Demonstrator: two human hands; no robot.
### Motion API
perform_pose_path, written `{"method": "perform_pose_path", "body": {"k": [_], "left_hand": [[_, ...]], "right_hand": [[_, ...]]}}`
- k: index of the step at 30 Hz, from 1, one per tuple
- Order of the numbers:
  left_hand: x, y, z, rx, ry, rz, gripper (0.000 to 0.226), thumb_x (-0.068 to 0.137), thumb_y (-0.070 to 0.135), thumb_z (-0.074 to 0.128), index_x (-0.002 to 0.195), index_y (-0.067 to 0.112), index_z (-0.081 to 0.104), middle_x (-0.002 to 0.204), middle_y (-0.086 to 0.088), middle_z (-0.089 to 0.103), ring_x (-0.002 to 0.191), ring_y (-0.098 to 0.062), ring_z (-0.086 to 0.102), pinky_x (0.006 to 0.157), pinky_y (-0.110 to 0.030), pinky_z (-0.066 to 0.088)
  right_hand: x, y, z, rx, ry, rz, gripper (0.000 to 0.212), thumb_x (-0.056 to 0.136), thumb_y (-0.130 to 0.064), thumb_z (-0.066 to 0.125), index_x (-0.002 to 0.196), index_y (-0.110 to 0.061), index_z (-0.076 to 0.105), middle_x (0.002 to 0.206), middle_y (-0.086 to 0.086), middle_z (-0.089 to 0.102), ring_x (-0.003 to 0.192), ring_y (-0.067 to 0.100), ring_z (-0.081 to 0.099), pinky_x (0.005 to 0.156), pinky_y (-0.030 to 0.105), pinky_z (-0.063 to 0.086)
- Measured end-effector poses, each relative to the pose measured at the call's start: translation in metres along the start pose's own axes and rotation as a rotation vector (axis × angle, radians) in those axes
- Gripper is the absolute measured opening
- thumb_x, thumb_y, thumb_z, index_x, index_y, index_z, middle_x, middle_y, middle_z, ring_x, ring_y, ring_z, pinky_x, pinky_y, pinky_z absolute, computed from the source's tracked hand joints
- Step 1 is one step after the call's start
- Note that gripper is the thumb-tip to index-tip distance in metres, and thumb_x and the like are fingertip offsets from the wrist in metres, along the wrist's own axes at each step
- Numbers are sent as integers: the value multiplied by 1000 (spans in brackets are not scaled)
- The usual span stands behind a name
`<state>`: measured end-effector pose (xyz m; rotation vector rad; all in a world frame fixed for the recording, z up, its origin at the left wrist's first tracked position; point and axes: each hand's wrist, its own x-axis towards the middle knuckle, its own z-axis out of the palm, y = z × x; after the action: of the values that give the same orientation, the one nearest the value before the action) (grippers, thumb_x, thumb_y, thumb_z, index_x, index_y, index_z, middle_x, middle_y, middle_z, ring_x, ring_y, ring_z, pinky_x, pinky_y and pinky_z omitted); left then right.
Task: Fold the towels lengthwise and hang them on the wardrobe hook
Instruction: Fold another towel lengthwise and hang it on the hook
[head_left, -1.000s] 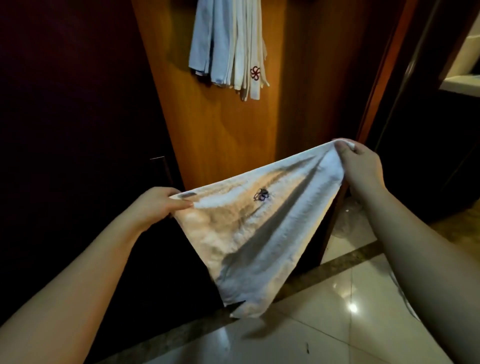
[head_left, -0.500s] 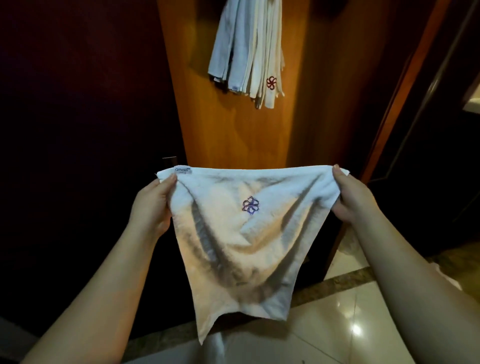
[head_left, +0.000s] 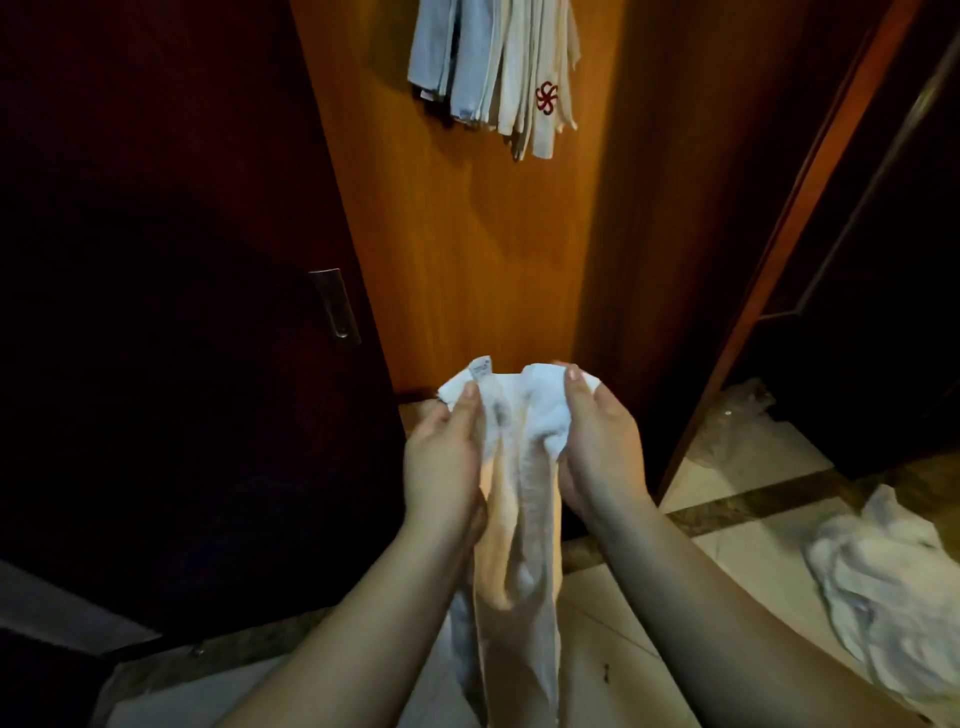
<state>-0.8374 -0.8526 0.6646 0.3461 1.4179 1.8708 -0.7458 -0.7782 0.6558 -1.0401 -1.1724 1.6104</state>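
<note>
Towel (head_left: 519, 519) hangs folded, top corners pinched between left hand (head_left: 447, 467) and right hand (head_left: 597, 457).

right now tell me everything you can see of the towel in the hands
The towel is white terry cloth, folded lengthwise into a narrow strip that hangs down between the forearms towards the tiled floor. Its top end is bunched, with a small label sticking up at the upper left corner. The left hand pinches that corner and the right hand grips the other top corner, the two close together. Long creases run down the strip. It hangs in front of the wooden wardrobe door, below the towels already hung.
</note>
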Motion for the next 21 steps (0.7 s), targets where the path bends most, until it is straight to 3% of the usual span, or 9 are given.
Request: {"method": "perform_pose_path", "body": {"k": [4,8,12,15,19,21], "left_hand": [[-21,-6,20,150,-115,13,22,101,38,52,99,30,73,99,-3,76,99,-21,72,96,-49,53],[-33,-7,23,233,-213,32,21,103,34,46,101,35,67,96,11,75,93,-2,70,86,-28,53],[-33,-1,24,242,-240,62,25,103,29,45,113,23,67,102,1,76,97,-10,71,88,-29,54],[-31,1,27,251,-250,118,25,103,28,45,103,26,69,100,1,76,98,-12,71,86,-28,54],[-36,-1,29,232,-380,90,24,97,36,44,107,31,65,98,11,76,100,-1,68,86,-21,51],[-39,2,30,177,-480,58,35,90,47,38,114,32,59,103,19,74,106,5,65,90,-17,51]], "right_hand": [[-17,-6,4,-151,-84,-145,27,105,-36,45,119,-31,67,106,-8,73,95,2,69,81,24,57],[-25,-16,-8,-224,-193,-234,29,105,-31,42,129,-34,59,107,-22,65,98,-17,59,72,2,46],[-22,-19,-15,-184,-214,-238,26,105,-30,42,122,-40,59,113,-16,69,103,-7,64,80,10,51],[-23,-19,-16,-144,-200,-248,27,105,-31,42,121,-41,61,120,-11,69,109,1,65,87,19,54],[-25,-20,-16,-165,-270,-262,37,103,-46,40,137,-39,54,134,-15,61,124,-1,55,106,26,47],[-24,-21,-20,-115,-359,-229,48,99,-53,38,143,-36,47,140,-19,55,131,-5,48,113,26,38]]}}
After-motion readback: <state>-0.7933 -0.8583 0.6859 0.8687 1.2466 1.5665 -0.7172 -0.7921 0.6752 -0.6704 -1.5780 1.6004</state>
